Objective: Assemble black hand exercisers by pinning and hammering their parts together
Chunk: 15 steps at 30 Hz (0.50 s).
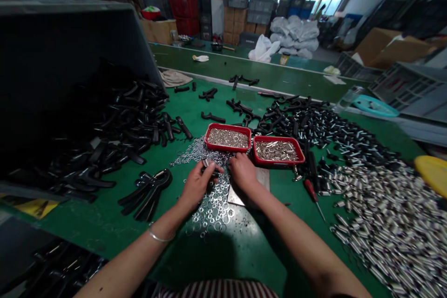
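Observation:
My left hand (198, 184) is closed on a small dark part with a ribbed metal piece (206, 163), near the middle of the green table. Just to its right, my right hand (241, 170) has its fingers bent down among the small parts at the upper left of a flat metal plate (263, 178); what they hold, if anything, is hidden. Loose metal rings and nuts (218, 202) lie below and between the hands. Beyond them stand two red trays, the left one (227, 149) with tiny metal pieces, the right one (279, 163) with small metal pins.
A grey crate (146, 46) of black handles opens at left. Assembled black parts (148, 193) lie left of my hands. At right are a red screwdriver (310, 189), many metal cylinders (384, 214), black parts with pins (317, 123) and a yellow lid (433, 174).

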Motion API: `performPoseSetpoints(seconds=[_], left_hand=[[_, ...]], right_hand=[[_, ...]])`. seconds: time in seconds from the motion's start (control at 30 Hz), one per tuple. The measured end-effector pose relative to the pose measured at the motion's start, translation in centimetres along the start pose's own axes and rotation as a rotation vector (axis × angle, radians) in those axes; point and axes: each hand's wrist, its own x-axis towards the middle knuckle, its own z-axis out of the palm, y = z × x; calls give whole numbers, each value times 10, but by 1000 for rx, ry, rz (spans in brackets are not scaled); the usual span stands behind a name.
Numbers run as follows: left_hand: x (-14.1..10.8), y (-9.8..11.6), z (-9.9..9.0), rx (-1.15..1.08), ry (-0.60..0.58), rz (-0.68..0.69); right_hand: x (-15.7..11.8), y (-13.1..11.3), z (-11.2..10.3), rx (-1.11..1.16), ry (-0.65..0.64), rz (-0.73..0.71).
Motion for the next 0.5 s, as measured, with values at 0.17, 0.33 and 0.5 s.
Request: performPoseSetpoints(seconds=[0.17,0.33,0.5], left_hand=[[11,0,-27,125,104,57],[20,-11,-6,135,151,102],[33,-11,32,202,66,222]], right_hand=[[17,-17,18,-79,-10,4],[4,5,5,-32,26,-38],[-29,34,-22,600,185,124]])
